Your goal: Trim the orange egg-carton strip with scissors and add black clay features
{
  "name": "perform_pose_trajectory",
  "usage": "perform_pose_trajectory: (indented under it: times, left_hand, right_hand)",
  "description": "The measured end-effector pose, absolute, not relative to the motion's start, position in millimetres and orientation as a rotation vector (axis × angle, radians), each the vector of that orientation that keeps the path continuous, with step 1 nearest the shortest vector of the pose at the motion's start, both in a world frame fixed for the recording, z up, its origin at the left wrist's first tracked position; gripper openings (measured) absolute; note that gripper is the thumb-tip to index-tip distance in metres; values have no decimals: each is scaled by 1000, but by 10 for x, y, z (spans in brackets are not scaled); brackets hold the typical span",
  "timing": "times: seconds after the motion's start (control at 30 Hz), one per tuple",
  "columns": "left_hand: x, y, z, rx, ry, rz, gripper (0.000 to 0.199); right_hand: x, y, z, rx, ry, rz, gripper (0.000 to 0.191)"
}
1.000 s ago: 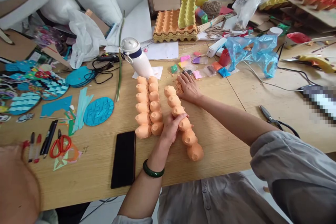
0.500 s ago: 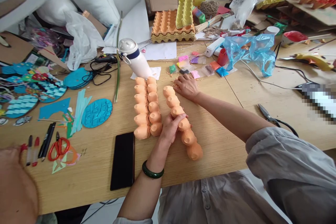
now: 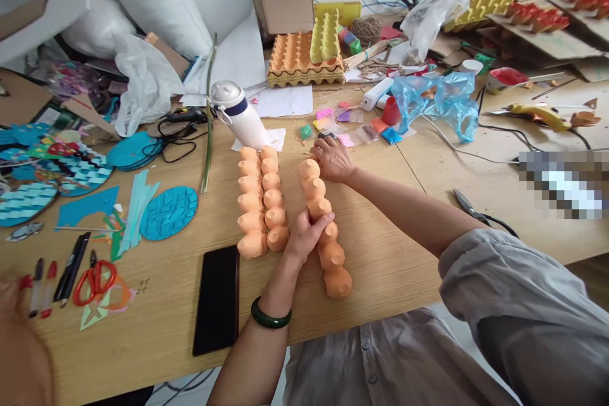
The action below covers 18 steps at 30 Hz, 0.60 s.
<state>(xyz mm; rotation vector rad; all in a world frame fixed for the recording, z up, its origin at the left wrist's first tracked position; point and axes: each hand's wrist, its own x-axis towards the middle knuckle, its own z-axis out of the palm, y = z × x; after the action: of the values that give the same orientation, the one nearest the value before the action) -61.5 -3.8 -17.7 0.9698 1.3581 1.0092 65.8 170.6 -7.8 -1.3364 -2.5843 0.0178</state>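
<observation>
- Table (image 3: 375, 279): carries all items below.
- Paired strips (image 3: 250, 203): just left of your left hand, limiting room there.
- Strip (image 3: 318, 205): in front of you, right of the pair; points straighter away from you than a second ago.
- Flask (image 3: 245, 119): behind the pair.
- Phone (image 3: 216, 301): flat, beside your left forearm.
- Left hand (image 3: 303, 238): grasping the strip mid-length, thumb over top, as before.
- Right hand (image 3: 333, 160): now nearer the strip's far end; fingers bent, contents cannot be told.
- Packets (image 3: 368, 133): just beyond it.

Craft workshop, red scissors (image 3: 95, 278), markers (image 3: 49, 288), twine (image 3: 366, 30)
</observation>
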Motion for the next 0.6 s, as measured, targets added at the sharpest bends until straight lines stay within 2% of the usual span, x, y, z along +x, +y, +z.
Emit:
perform_pose_trajectory:
  times: [0.2,0.33,0.4,0.47,0.5,0.53,0.6]
  left_hand:
    - [-592,-32,-96,973,1257,1047,26]
    - [-601,-41,-105,1006,1296,1052,22]
    - [-631,-43,-120,1071,1339,1028,24]
    - [-673,-38,-129,1130,1390,1005,28]
    - [-695,-32,-131,1152,1408,997,29]
    - [-716,-24,-133,1178,1420,986,30]
    - [-748,-9,-137,1219,1430,957,31]
  right_hand:
    - [1163,1682,121,-1481,-2396,-75,42]
    - [1708,1829,160,-1670,-1930,-138,41]
    - [1947,1924,144,-1790,-1645,-137,49]
    - [2136,2019,112,-1886,-1466,-96,67]
    - [2213,2066,97,-1912,-1425,-77,68]
    - [2281,2113,85,-1932,-1398,-52,61]
    - [2403,2212,91,-1971,-1354,9,34]
